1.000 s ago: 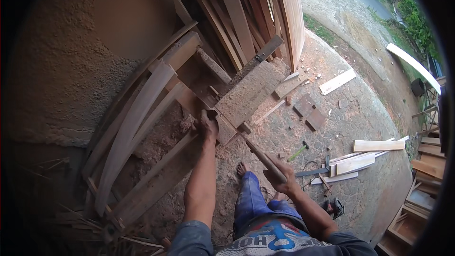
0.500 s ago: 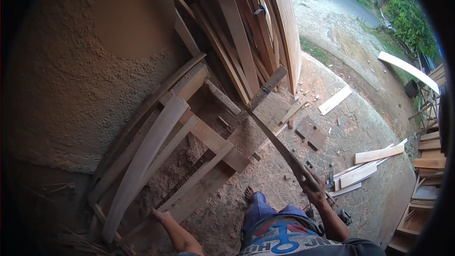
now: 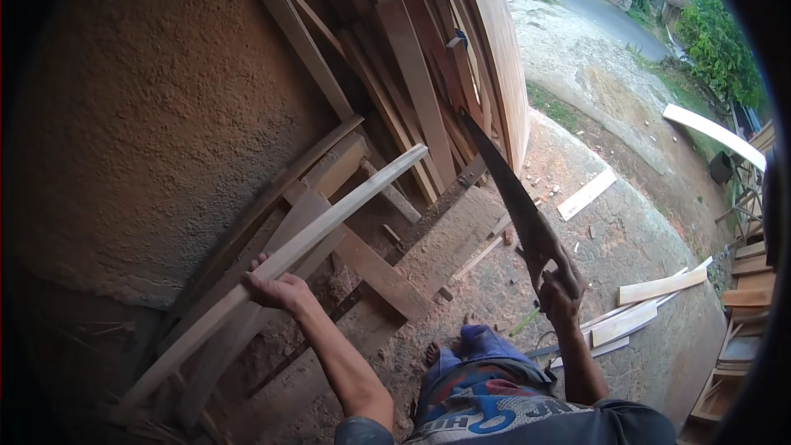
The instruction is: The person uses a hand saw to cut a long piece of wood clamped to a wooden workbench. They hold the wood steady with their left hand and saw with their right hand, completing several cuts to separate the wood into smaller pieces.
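A hand saw [image 3: 509, 188] is gripped by its handle in my right hand [image 3: 563, 290], its blade slanting up and away to the left, clear of any wood. My left hand [image 3: 278, 284] is wrapped round a long narrow wooden strip [image 3: 329, 218]. That strip slants from the lower left up toward the middle, its far end raised above the workbench [image 3: 375, 268]. Beneath it a wide curved board [image 3: 284, 235] leans over the bench frame. The saw's tip points toward the upright planks behind the bench.
Tall planks [image 3: 412, 66] lean against a rough wall [image 3: 165, 132]. Sawdust and offcuts litter the concrete ground. Cut boards [image 3: 630, 317] lie stacked at the right, and a pale short board [image 3: 587, 194] lies farther off. Wooden shelving [image 3: 733, 346] stands at the right edge.
My left hand has lifted the narrow strip from the bench frame, moving up and forward. My right hand has swung the saw up, away from the bench, its blade now more upright.
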A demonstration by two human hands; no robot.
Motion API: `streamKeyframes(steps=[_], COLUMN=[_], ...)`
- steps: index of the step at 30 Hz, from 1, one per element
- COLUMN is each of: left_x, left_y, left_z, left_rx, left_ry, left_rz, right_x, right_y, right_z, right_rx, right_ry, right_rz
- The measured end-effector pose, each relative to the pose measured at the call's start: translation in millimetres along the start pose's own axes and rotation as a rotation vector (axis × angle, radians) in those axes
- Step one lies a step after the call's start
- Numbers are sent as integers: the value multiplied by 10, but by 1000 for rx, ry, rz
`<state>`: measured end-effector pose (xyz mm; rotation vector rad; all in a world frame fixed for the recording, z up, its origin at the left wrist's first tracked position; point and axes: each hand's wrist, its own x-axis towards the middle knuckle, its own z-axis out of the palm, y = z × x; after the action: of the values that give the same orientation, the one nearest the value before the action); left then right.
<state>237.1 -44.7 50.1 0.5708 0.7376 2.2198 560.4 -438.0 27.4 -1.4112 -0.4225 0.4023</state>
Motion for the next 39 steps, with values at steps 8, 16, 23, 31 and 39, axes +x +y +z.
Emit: streamKeyframes(steps=[8, 16, 23, 31, 39], left_x=[-33, -1027, -1108, -1637, -1102], left_y=[-1, -1505, -3037, -3266, -2177], left_z=[2040, 2994, 2900, 1793, -809], left_rx=[95, 216, 548, 1142, 916], left_ry=[-194, -592, -670, -978, -581], left_rz=[73, 60, -59, -343, -272], right_x=[216, 362, 305, 260, 237], right_y=[85, 230, 420, 468, 333], right_z=[-599, -815, -824, -689, -54], right_rx=[-183, -350, -220, -413, -364], right_ry=[74, -6, -28, -5, -106], right_rz=[-27, -101, 11, -42, 17])
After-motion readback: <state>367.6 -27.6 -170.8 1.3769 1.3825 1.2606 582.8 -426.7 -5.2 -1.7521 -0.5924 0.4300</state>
